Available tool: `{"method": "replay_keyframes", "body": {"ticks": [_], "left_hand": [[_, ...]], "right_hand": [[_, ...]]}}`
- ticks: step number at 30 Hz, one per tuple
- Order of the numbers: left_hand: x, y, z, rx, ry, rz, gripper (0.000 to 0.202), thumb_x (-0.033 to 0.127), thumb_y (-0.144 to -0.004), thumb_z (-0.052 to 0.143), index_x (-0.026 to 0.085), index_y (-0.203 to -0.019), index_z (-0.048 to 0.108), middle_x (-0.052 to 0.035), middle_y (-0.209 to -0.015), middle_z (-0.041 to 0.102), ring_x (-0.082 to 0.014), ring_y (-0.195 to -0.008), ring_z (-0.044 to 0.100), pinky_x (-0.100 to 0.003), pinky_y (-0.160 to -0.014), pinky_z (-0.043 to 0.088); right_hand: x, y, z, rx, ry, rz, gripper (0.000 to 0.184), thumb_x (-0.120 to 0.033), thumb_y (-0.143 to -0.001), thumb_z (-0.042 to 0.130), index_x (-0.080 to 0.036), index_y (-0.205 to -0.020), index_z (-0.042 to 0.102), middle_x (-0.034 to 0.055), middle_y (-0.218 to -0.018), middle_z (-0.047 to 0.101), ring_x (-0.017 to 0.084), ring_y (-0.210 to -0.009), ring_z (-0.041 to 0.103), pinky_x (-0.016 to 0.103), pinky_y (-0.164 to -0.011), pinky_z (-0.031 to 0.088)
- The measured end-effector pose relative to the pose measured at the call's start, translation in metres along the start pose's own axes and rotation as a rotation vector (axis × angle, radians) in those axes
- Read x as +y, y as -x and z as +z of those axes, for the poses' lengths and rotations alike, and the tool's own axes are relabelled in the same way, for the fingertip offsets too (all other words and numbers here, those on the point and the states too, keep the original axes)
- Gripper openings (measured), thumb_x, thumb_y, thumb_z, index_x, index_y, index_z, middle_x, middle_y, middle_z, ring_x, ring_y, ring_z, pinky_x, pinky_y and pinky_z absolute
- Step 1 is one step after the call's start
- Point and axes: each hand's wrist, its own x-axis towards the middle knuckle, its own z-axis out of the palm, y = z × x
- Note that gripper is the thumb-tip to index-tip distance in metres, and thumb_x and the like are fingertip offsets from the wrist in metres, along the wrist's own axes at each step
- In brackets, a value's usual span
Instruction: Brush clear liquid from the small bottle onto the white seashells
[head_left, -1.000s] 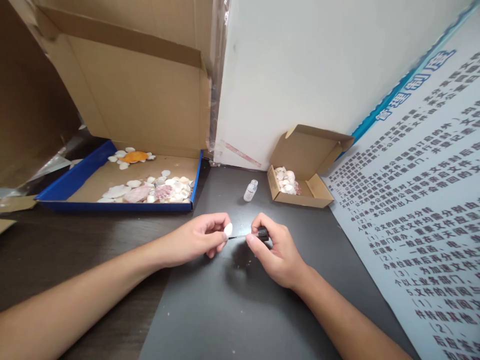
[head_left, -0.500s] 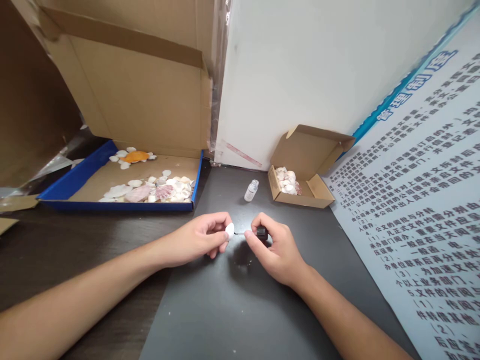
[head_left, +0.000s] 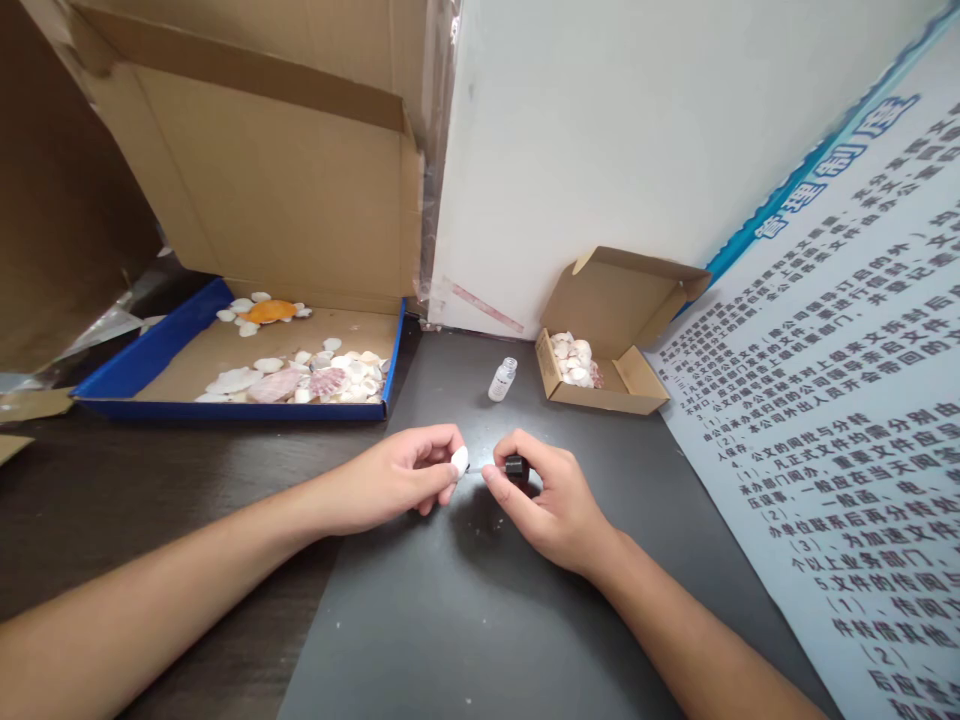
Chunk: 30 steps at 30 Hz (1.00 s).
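Observation:
Between the thumb and fingers of my left hand (head_left: 409, 475) is a small white seashell (head_left: 460, 461). My right hand (head_left: 559, 500) grips a brush cap (head_left: 516, 468), black with a thin stem that points left. The dark tip of the stem is at the shell's right edge, and seems to touch it. Beyond my hands a small open bottle (head_left: 502, 380) with a pale label stands upright on the dark grey mat (head_left: 420, 620).
At the back left lies a blue-edged cardboard box (head_left: 240, 410) with loose shells (head_left: 352, 378) and an orange shell piece (head_left: 270, 312) ringed by white ones. A smaller open box (head_left: 600, 402) of shells stands back right, by a printed poster (head_left: 840, 400).
My right hand has shifted slightly left, bringing the brush tip up against the shell. My left hand and the shell stay almost where they were.

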Motion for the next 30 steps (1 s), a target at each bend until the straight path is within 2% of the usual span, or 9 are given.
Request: {"method": "replay_keyframes", "body": {"ticks": [11,19,30], "left_hand": [[-0.0038,-0.0004,0.0004,0.007,-0.003,0.008,0.019,0.035,-0.089,0.054,0.018,-0.085,0.045,0.0039,-0.071,0.057,-0.0080,-0.057,0.045,-0.023,-0.057,0.036],[-0.0041,-0.0016,-0.0006,0.022,0.005,0.024,0.021,0.037,-0.090,0.054,0.018,-0.085,0.047,0.0031,-0.074,0.059,-0.0079,-0.057,0.047,-0.023,-0.057,0.037],[-0.0050,-0.0026,-0.0001,0.038,0.027,0.034,0.021,0.038,-0.090,0.054,0.019,-0.087,0.046,0.0034,-0.074,0.059,-0.0074,-0.055,0.048,-0.022,-0.055,0.038]], "right_hand": [[0.0017,-0.0028,0.0012,0.037,0.100,0.099,0.017,-0.030,-0.091,0.054,-0.018,-0.078,0.050,-0.0037,-0.062,0.048,0.008,-0.054,0.040,0.019,-0.053,0.034],[-0.0008,-0.0008,-0.0006,0.067,0.014,0.071,0.019,-0.030,-0.089,0.054,-0.019,-0.075,0.048,-0.0041,-0.059,0.044,0.008,-0.053,0.039,0.019,-0.051,0.034],[-0.0003,-0.0005,0.0012,0.087,-0.013,0.113,0.019,-0.032,-0.090,0.053,-0.019,-0.077,0.048,-0.0043,-0.059,0.044,0.008,-0.052,0.039,0.019,-0.051,0.033]]}}
